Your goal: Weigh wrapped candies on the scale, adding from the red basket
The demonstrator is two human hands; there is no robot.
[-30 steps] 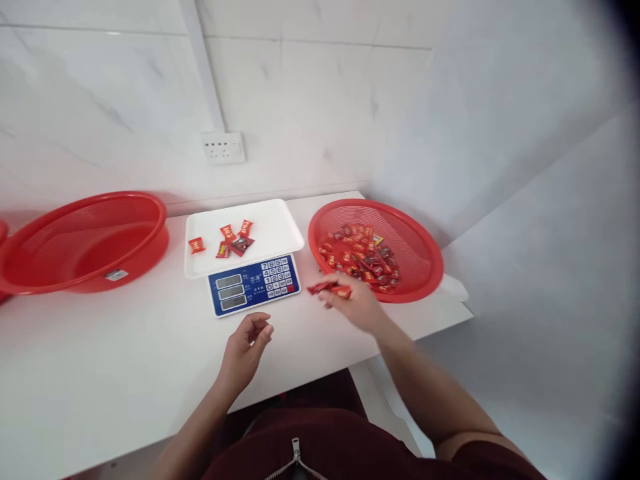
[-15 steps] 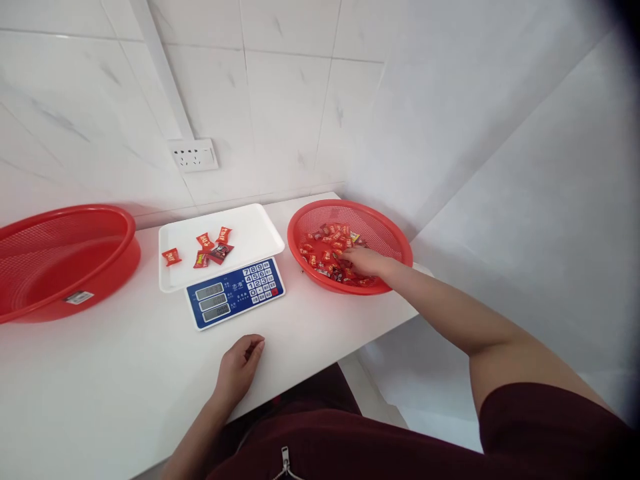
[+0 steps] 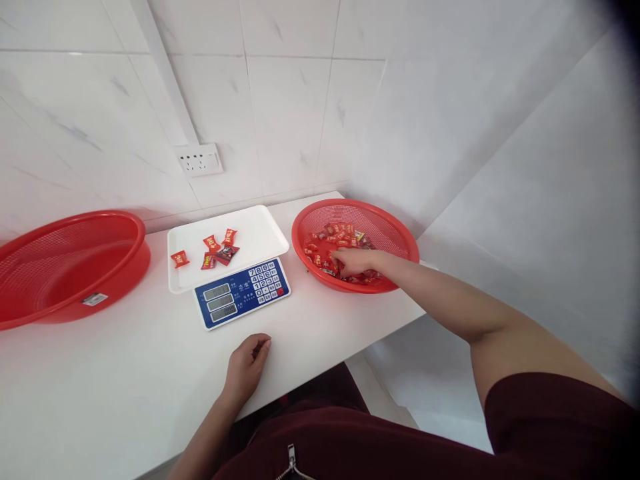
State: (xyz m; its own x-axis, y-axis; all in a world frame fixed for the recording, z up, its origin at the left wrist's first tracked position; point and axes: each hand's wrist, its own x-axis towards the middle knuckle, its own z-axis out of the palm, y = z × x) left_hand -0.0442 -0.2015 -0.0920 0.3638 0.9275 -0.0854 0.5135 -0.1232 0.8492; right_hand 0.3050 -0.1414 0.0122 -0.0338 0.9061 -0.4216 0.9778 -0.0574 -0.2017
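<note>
Candies (image 3: 345, 230) in shiny red wrappers, mostly piled up in the mesh basket (image 3: 387, 223) on the right side of the table (image 3: 125, 380), with a bit of yellow showing on one near the back. Right hand (image 3: 355, 262) is down in that pile, fingers bent and touching the wrappers; can't tell if it's actually pinching one. Left hand (image 3: 249, 365) is curled into a loose fist near the front edge of the table, just below the scale (image 3: 245, 293). White tray (image 3: 257, 233) on top of the scale has five candies on it: four bunched up, including a darker one, and one off by itself to the left. Another red basket (image 3: 135, 257) with a label (image 3: 95, 299) on its side is over on the far left.
</note>
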